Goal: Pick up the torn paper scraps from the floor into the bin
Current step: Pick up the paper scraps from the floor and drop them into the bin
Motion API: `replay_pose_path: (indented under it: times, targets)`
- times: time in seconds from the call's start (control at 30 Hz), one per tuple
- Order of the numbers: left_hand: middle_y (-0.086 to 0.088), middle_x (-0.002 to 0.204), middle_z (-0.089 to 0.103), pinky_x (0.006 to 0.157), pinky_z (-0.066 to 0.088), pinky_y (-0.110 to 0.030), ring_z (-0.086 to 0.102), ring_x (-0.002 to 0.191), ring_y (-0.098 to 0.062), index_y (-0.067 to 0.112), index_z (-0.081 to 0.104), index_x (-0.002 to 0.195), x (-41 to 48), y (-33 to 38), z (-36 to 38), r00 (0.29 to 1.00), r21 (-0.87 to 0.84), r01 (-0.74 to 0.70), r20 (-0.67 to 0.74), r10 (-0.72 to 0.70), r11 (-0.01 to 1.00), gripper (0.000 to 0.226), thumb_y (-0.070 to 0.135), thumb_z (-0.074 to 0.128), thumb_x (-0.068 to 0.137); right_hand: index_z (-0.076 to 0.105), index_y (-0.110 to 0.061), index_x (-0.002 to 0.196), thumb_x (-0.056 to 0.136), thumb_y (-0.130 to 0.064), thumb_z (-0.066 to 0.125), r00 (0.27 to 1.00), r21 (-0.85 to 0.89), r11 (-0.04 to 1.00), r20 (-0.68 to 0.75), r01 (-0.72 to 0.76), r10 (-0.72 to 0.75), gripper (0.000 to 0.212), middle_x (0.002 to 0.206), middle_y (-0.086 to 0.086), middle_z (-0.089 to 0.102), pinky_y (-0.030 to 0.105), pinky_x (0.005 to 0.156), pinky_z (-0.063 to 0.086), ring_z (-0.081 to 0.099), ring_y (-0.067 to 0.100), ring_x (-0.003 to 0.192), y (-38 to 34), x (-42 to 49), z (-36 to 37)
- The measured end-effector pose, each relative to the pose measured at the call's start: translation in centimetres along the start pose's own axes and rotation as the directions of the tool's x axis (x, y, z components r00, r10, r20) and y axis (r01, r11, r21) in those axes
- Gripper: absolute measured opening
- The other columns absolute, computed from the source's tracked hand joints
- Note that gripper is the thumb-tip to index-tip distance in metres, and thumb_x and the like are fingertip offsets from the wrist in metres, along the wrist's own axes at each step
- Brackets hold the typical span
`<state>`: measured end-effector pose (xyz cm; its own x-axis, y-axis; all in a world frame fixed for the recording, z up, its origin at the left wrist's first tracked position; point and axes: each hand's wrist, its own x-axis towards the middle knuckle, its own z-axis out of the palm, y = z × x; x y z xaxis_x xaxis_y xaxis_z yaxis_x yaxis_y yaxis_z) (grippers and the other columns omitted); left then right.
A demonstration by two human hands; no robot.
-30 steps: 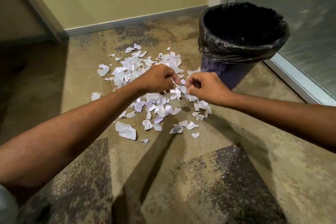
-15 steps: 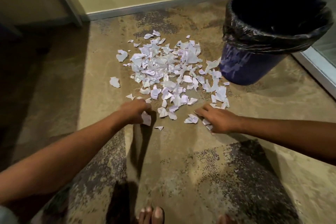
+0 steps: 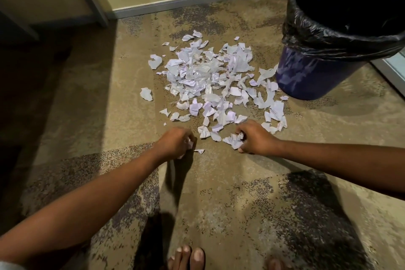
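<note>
Down on the floor [image 3: 219, 193], the torn paper scraps [image 3: 208, 81] lie in a loose white heap just beside the bin [image 3: 306, 76]. The scraps nearest the bin touch or almost touch the foot of its blue wall, and the heap thins out with distance from the bin. The bin stands upright. A black liner [image 3: 317, 28] is folded over its rim, and its inside is too dark to show any contents.

Both hands are low at the edge of the heap farthest from the bin's mouth, on the person's side. The right hand [image 3: 256, 138] is the one nearer the bin; its fingers [image 3: 243, 129] are curled round a crumpled bunch of scraps, which bulges out of the fist. The left hand [image 3: 175, 142] is farther from the bin, and its fingers are also curled, gripping a small scrap that shows white at the fist's edge. One small scrap [image 3: 199, 151] lies on the floor just beside the left hand, on its bin side.

A lone scrap [image 3: 146, 94] sits apart from the heap, well away from the bin. The person's bare toes [image 3: 190, 256] show at the bottom edge, far from the bin. A grey skirting board [image 3: 197, 2] runs along the wall behind the bin and heap.
</note>
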<state>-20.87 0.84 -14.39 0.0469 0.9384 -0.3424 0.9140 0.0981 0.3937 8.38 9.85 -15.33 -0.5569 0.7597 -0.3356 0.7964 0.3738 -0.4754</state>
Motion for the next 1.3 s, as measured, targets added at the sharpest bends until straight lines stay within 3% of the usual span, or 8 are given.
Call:
replay_pose_path:
  times: [0.23,0.47,0.67,0.83,1.0,1.07,1.17,1.3]
  targets:
    - [-0.004,0.137,0.053,0.095,0.054,-0.041,0.054,0.119,-0.024,0.02,0.055,0.141,-0.7,3.2,2.5,0.996,-0.105,0.077,-0.031,-0.081,0.991,0.077,0.04,0.091,0.076,0.061,-0.02,0.13,0.075,-0.037,0.095,0.998,0.041,0.997,-0.007,0.07,-0.07,0.067,0.124,-0.001,0.049,0.028,0.081,0.047,0.055,0.017,0.108,-3.0,1.0,1.4]
    - [0.001,0.105,0.063,0.073,0.043,-0.03,0.06,0.099,-0.02,0.017,0.074,0.102,0.0,3.6,3.0,0.97,-0.179,0.129,-0.182,-0.162,0.975,0.018,0.017,0.084,0.087,0.07,-0.02,0.111,0.084,-0.025,0.09,0.986,-0.042,0.986,-0.03,0.161,-0.162,0.034,0.107,-0.001,0.054,0.032,0.075,0.044,0.057,0.02,0.097,-4.2,1.9,2.6]
    - [0.008,0.099,0.059,0.063,0.033,-0.013,0.054,0.09,-0.009,0.02,0.074,0.09,-0.5,2.9,3.1,0.912,-0.304,0.153,-0.324,-0.253,0.94,0.007,0.015,0.08,0.091,0.077,-0.021,0.086,0.084,-0.013,0.081,0.99,0.033,0.997,-0.123,0.069,-0.064,0.01,0.096,-0.003,0.065,0.037,0.076,0.057,0.066,0.018,0.091,-5.1,3.0,2.1]
    - [0.003,0.11,0.058,0.079,0.041,-0.02,0.056,0.099,-0.011,0.017,0.074,0.091,-1.2,1.3,3.1,0.797,-0.412,0.17,-0.477,-0.37,0.895,0.009,0.011,0.081,0.09,0.072,-0.026,0.089,0.089,-0.009,0.073,0.956,0.142,0.987,-0.272,-0.073,0.109,0.017,0.103,-0.004,0.066,0.033,0.07,0.052,0.063,0.015,0.089,-5.1,3.4,2.0]
    - [0.003,0.116,0.053,0.089,0.045,-0.026,0.051,0.106,-0.011,0.017,0.072,0.09,-1.8,0.5,3.7,0.812,-0.468,0.263,-0.365,-0.456,0.844,0.011,0.013,0.082,0.089,0.054,-0.025,0.135,0.09,-0.016,0.082,0.925,0.185,0.973,-0.329,-0.136,0.192,0.054,0.14,0.003,0.045,0.013,0.064,0.039,0.056,0.011,0.092,-4.3,2.8,0.8]
    - [0.004,0.11,0.059,0.083,0.051,-0.028,0.059,0.099,-0.014,0.021,0.07,0.087,-1.7,0.4,3.8,0.824,-0.471,0.245,-0.36,-0.439,0.847,0.016,0.011,0.082,0.089,0.041,-0.027,0.15,0.08,-0.029,0.093,0.936,0.229,0.95,-0.233,-0.212,0.265,0.087,0.153,0.006,0.031,0.026,0.087,0.052,0.056,0.025,0.121,-4.2,3.0,-0.1]
    - [-0.001,0.093,0.072,0.062,0.051,-0.026,0.069,0.079,-0.017,0.023,0.068,0.084,-1.2,0.6,3.8,0.838,-0.526,0.235,-0.316,-0.445,0.817,0.019,0.01,0.082,0.088,0.029,-0.029,0.163,0.068,-0.033,0.1,0.946,0.274,0.918,-0.071,-0.288,0.318,0.118,0.17,0.005,0.011,0.05,0.119,0.039,0.034,0.039,0.152,-4.2,3.3,-0.6]
    - [0.002,0.087,0.065,0.05,0.042,-0.011,0.062,0.068,-0.008,0.016,0.069,0.096,-0.3,1.9,3.4,0.847,-0.551,0.19,-0.326,-0.419,0.813,0.014,0.008,0.079,0.091,0.046,-0.028,0.152,0.07,-0.02,0.099,0.958,0.308,0.917,-0.055,-0.252,0.281,0.098,0.156,0.006,0.029,0.04,0.108,0.048,0.049,0.03,0.133,-4.2,3.9,-0.2]
